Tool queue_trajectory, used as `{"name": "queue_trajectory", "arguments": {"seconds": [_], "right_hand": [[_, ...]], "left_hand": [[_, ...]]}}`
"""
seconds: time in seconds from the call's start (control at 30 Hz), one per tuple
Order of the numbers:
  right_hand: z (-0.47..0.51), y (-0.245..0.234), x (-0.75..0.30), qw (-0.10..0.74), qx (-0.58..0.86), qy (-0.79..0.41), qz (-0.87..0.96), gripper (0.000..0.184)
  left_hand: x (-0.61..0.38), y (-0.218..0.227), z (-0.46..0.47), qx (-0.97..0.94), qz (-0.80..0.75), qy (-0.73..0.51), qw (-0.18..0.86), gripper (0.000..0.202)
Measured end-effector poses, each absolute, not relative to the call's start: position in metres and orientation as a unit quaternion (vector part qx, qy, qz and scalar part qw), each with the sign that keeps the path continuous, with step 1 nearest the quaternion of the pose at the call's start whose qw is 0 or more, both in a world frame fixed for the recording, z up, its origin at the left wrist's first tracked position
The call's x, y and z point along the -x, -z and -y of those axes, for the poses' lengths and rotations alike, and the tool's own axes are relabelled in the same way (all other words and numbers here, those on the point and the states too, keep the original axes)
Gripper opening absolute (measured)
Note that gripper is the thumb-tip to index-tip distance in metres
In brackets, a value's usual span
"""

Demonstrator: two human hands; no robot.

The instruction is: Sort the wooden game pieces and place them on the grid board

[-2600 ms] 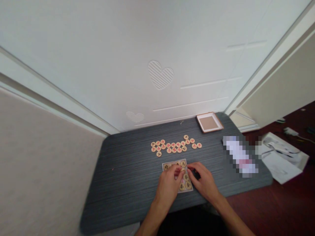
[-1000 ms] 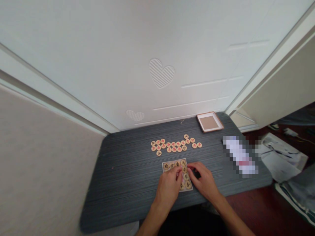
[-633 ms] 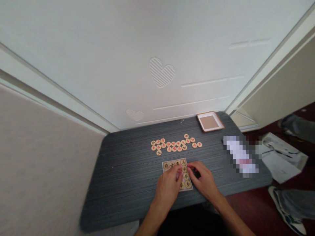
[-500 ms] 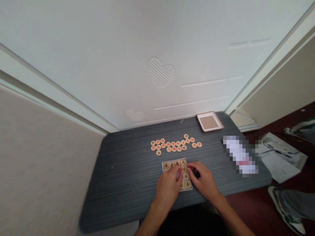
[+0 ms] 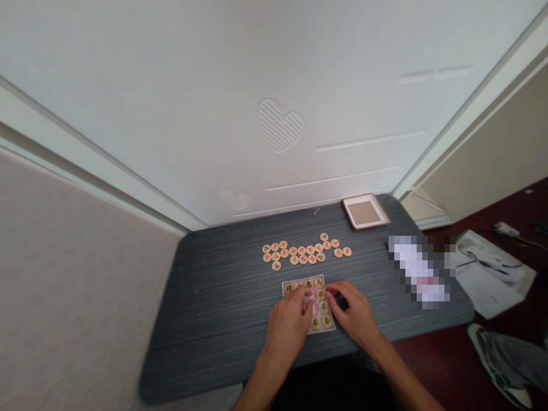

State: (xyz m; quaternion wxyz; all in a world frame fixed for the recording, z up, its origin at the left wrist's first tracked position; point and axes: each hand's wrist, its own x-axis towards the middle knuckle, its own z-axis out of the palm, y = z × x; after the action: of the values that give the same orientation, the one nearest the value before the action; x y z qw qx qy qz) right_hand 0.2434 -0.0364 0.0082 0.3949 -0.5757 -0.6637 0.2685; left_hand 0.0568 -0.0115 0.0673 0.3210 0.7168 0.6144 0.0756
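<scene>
A shallow square box (image 5: 324,331) sits near the table's front edge, with black-marked Chinese chess pieces (image 5: 326,322) lining its sides. Part of its pinkish bottom shows in the middle. My left hand (image 5: 287,319) is over the box's left half, hiding pieces there. Its thumb and fingers are drawn together; what they hold, if anything, is hidden. At the box's right edge, my right hand (image 5: 353,311) has its thumb and fingertips curled against the rim. Beyond the box, mostly red-marked chess pieces (image 5: 303,259) lie loose in uneven rows.
An open box lid (image 5: 366,212) lies at the table's far right corner. A blurred-out object (image 5: 417,274) rests on the right side of the dark table (image 5: 205,319). A white panelled door (image 5: 192,114) stands behind. On the floor at right are a white box (image 5: 492,274) and a person's shoe (image 5: 505,371).
My left hand has shifted slightly left, uncovering more of the box's pinkish bottom and a lower piece. My right hand stays at the rim.
</scene>
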Motion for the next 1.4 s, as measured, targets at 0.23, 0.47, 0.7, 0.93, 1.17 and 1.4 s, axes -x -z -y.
{"name": "queue_trajectory", "arguments": {"seconds": [0.23,0.47,0.7,0.93,1.17,1.4], "right_hand": [[0.036,-0.010,-0.243,0.396,0.575,-0.266,0.665,0.015],[0.036,-0.011,-0.242,0.392,0.579,-0.271,0.661,0.017],[0.037,-0.012,-0.243,0.393,0.577,-0.266,0.665,0.017],[0.036,-0.011,-0.243,0.390,0.580,-0.258,0.666,0.018],[0.037,-0.010,-0.243,0.386,0.583,-0.264,0.665,0.017],[0.037,-0.009,-0.243,0.390,0.583,-0.256,0.666,0.018]], "left_hand": [[-0.054,-0.073,0.014,-0.729,-0.611,-0.062,0.304,0.017],[-0.037,-0.083,0.017,-0.724,-0.620,-0.033,0.299,0.018],[-0.038,-0.083,0.018,-0.720,-0.626,-0.013,0.301,0.022],[-0.018,-0.090,0.015,-0.721,-0.610,-0.098,0.312,0.021],[0.001,-0.073,0.016,-0.670,-0.670,-0.148,0.283,0.028],[-0.018,-0.064,0.020,-0.653,-0.703,-0.040,0.278,0.053]]}}
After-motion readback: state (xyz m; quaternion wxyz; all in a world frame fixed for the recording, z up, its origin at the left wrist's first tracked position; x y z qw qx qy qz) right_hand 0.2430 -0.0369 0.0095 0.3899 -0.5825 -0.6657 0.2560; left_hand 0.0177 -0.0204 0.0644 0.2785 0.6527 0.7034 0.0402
